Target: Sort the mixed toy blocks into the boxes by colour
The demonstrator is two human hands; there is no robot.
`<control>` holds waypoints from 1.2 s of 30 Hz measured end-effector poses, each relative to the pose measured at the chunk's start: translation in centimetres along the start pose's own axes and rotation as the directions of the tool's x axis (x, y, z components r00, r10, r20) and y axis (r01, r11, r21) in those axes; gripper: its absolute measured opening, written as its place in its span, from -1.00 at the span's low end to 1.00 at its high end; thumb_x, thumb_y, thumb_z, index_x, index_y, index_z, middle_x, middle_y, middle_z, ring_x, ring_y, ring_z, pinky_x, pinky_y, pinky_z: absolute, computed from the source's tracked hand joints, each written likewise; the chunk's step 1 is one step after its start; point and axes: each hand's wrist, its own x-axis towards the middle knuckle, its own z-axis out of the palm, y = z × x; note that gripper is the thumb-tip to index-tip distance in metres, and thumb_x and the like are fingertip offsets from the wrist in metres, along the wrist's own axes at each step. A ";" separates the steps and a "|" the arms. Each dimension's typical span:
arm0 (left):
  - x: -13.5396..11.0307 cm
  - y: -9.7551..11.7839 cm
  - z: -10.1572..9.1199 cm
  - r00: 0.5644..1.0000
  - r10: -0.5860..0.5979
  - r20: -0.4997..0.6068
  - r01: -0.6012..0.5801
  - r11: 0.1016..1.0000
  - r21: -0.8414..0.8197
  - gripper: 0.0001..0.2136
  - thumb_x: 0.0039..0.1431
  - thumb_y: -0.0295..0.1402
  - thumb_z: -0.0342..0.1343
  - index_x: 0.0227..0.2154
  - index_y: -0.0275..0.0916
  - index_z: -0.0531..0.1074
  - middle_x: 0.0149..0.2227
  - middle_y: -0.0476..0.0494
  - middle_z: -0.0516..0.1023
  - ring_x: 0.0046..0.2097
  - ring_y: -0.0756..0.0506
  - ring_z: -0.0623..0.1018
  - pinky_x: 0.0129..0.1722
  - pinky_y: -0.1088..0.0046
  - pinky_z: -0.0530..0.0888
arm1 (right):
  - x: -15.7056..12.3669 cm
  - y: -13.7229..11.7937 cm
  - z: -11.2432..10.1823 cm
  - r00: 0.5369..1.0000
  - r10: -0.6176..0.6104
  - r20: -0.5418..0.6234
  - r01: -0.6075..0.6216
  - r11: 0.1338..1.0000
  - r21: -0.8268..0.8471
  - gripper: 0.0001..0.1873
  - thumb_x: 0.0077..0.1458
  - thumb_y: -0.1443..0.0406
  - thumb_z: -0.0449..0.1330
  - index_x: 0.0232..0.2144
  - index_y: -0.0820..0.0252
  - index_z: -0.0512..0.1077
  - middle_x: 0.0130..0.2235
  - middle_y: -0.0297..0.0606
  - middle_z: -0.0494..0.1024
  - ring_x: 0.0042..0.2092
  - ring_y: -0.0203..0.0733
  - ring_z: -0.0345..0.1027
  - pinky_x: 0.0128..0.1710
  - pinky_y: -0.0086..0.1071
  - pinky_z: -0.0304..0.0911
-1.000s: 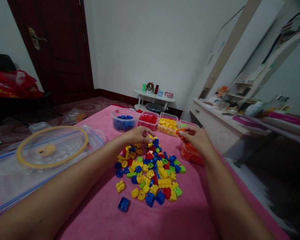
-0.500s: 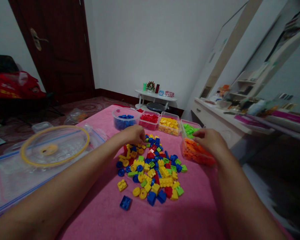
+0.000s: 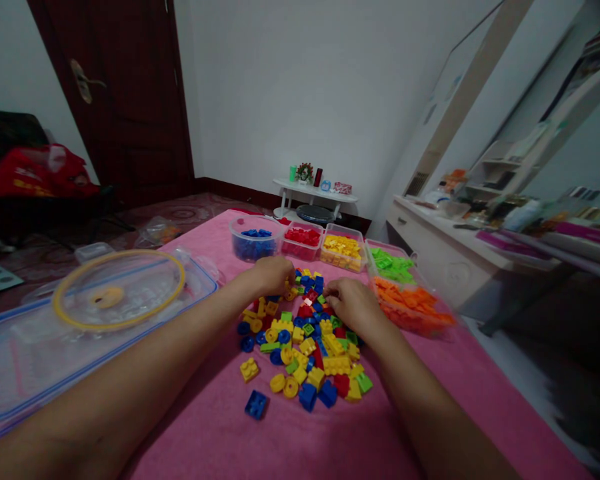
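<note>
A heap of mixed toy building blocks (image 3: 305, 343), yellow, blue, green and red, lies on a pink cloth (image 3: 330, 437). My left hand (image 3: 274, 273) is at the heap's far left edge, fingers curled downward and closed; what they hold, if anything, is hidden. At the heap's far right side is my right hand (image 3: 353, 301), its fingers bent together among the blocks, and I cannot make out anything in them. A loose yellow block (image 3: 249, 369) and a blue block (image 3: 257, 405) sit apart at the near left.
Behind the heap stand a round tub of blue blocks (image 3: 255, 247), a box of red blocks (image 3: 303, 241), a box of yellow blocks (image 3: 343, 252) and a long box of green and orange blocks (image 3: 397, 267). At left lie a yellow-rimmed lid (image 3: 183, 283) and a blue-edged clear lid (image 3: 40, 393).
My right hand has moved left from over the green and orange box to the heap. My left hand stays by the heap's far left edge. The view has shifted slightly.
</note>
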 end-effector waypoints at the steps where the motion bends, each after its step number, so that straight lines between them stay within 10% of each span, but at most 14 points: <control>1: 0.0 0.1 0.1 1.000 -0.006 -0.024 0.006 1.000 -0.006 -0.72 -0.16 -0.31 0.19 -0.28 -0.05 0.57 -0.27 -0.09 0.59 -0.24 -0.10 0.53 -0.37 0.53 0.34 | 0.2 0.2 0.5 1.000 0.004 -0.001 -0.004 1.000 -0.001 -0.76 -0.01 0.32 0.13 -0.28 0.07 0.54 -0.26 -0.24 0.57 -0.22 -0.19 0.39 -0.33 -0.41 0.10; 8: -0.1 2.0 -0.2 0.983 0.162 -0.088 -0.182 0.926 -0.332 -0.78 -0.07 -0.43 0.10 -0.33 -0.22 0.57 -0.38 -0.07 0.59 -0.38 -0.01 0.51 -0.42 0.57 0.33 | 0.9 1.2 2.8 1.000 -0.004 -0.025 0.006 0.997 0.075 -0.70 -0.04 0.25 0.20 -0.18 0.05 0.48 -0.23 -0.25 0.52 -0.21 -0.18 0.36 -0.29 -0.41 0.11; 15: -1.8 5.5 -0.1 0.763 0.645 -0.031 -0.577 0.659 -0.482 -0.74 -0.04 -0.35 0.20 -0.22 -0.23 0.56 -0.29 -0.06 0.59 -0.32 0.00 0.50 -0.33 0.60 0.36 | 0.9 1.7 2.3 0.998 0.012 -0.059 0.001 0.978 0.207 -0.83 -0.05 0.37 0.10 -0.36 0.17 0.46 -0.33 -0.26 0.55 -0.28 -0.23 0.37 -0.37 -0.46 0.13; 20: -1.8 5.8 -0.1 0.847 0.530 -0.044 -0.528 0.826 -0.195 -0.74 -0.04 -0.33 0.19 -0.23 -0.11 0.56 -0.23 -0.07 0.58 -0.24 -0.06 0.51 -0.29 0.54 0.35 | 1.0 2.9 -0.2 0.995 -0.006 -0.095 0.030 0.968 0.250 -0.72 -0.08 0.38 0.12 -0.26 0.18 0.49 -0.33 -0.27 0.55 -0.33 -0.27 0.37 -0.37 -0.47 0.16; 30: -1.1 2.8 -1.2 0.991 0.132 -0.029 -0.131 0.990 0.050 -0.79 -0.12 -0.46 0.12 -0.40 -0.13 0.60 -0.29 -0.15 0.58 -0.28 -0.09 0.52 -0.38 0.52 0.34 | -0.5 1.7 -1.4 0.979 -0.065 0.195 0.055 0.997 0.056 -0.88 -0.12 0.33 0.19 -0.45 0.15 0.52 -0.43 -0.30 0.52 -0.44 -0.32 0.31 -0.48 -0.49 0.04; 36: -1.4 2.3 -2.1 0.994 0.109 -0.020 -0.110 0.989 -0.094 -0.79 -0.10 -0.41 0.12 -0.37 -0.17 0.59 -0.33 -0.12 0.60 -0.32 -0.06 0.52 -0.39 0.54 0.35 | -0.4 1.3 -1.3 0.978 -0.125 0.165 0.099 0.983 0.157 -0.88 -0.10 0.37 0.15 -0.46 0.21 0.49 -0.47 -0.30 0.50 -0.45 -0.34 0.29 -0.49 -0.49 0.04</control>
